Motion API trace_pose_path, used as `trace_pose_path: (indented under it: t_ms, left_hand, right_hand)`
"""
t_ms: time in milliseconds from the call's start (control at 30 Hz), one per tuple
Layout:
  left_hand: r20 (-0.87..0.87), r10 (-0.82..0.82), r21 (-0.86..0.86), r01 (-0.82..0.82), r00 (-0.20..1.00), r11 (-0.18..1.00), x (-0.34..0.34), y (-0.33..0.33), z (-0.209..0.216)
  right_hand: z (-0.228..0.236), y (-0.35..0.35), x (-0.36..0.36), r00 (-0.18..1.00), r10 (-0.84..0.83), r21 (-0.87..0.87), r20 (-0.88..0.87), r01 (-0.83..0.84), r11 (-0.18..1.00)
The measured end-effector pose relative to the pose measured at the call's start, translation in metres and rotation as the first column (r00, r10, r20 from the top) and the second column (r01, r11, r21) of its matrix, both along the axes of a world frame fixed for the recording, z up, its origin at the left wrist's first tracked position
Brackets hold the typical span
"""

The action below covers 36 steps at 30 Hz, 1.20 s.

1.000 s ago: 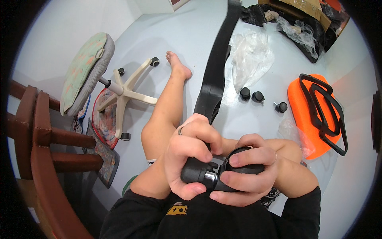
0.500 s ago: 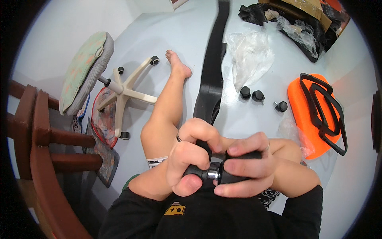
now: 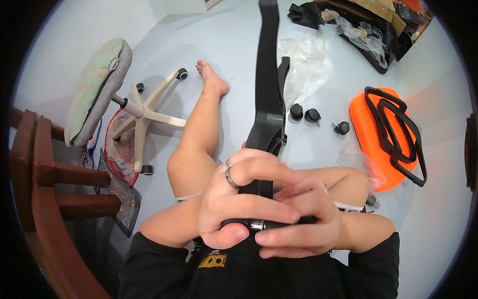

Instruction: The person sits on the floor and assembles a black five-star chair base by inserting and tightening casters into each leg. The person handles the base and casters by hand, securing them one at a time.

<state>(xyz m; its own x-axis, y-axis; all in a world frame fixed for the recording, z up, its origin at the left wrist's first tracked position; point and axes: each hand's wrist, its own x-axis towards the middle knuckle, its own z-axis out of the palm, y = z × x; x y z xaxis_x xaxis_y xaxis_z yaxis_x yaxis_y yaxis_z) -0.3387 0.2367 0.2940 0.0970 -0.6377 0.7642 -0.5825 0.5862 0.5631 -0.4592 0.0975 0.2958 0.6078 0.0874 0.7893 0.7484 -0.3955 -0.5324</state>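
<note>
A black chair base [image 3: 267, 89] with long arms rises away from me between my legs. My left hand [image 3: 231, 199] is closed around the near end of one arm, its fingers reaching across toward my right hand. My right hand [image 3: 311, 219] is wrapped round a black caster, most of which its fingers hide. The caster's shiny metal collar [image 3: 257, 225] shows between both hands, against the end of the arm. Whether its stem is fully seated I cannot tell. Beyond my right hand, loose black casters [image 3: 312, 116] lie on the floor.
Clear plastic bags [image 3: 306, 65] lie ahead. At right, black armrest frames [image 3: 393, 129] rest on an orange seat cushion [image 3: 357, 107]. A cardboard box [image 3: 371, 10] stands far right. Left are a swivel chair with a pale base [image 3: 144, 113] and brown wooden furniture [image 3: 47, 172].
The chair base has turned slightly, so a second arm shows beside the first. My left fingers have stretched across toward the right hand, and my right hand has shifted, covering more of the caster.
</note>
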Motion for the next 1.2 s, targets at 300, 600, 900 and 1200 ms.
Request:
trace_pose_path:
  t_ms: [300,600,900,1200]
  left_hand:
    - [0.010,-0.330,0.298,0.312,0.944,0.902,0.001,-0.021,0.029]
    - [-0.004,-0.285,0.376,0.266,0.958,0.888,-0.015,-0.042,0.038]
    - [0.053,-0.257,0.458,0.205,0.965,0.865,-0.033,-0.048,0.030]
    - [0.008,-0.265,0.283,0.252,0.964,0.925,-0.048,-0.053,0.023]
  right_hand:
    - [0.005,-0.007,-0.031,0.909,0.002,0.150,-0.417,0.067,0.986]
    - [0.022,-0.015,-0.056,0.814,-0.104,0.169,-0.571,0.240,0.956]
    - [0.035,-0.016,-0.073,0.756,-0.185,0.111,-0.628,0.322,0.940]
    - [0.033,0.001,-0.082,0.789,-0.279,0.081,-0.548,0.382,0.921]
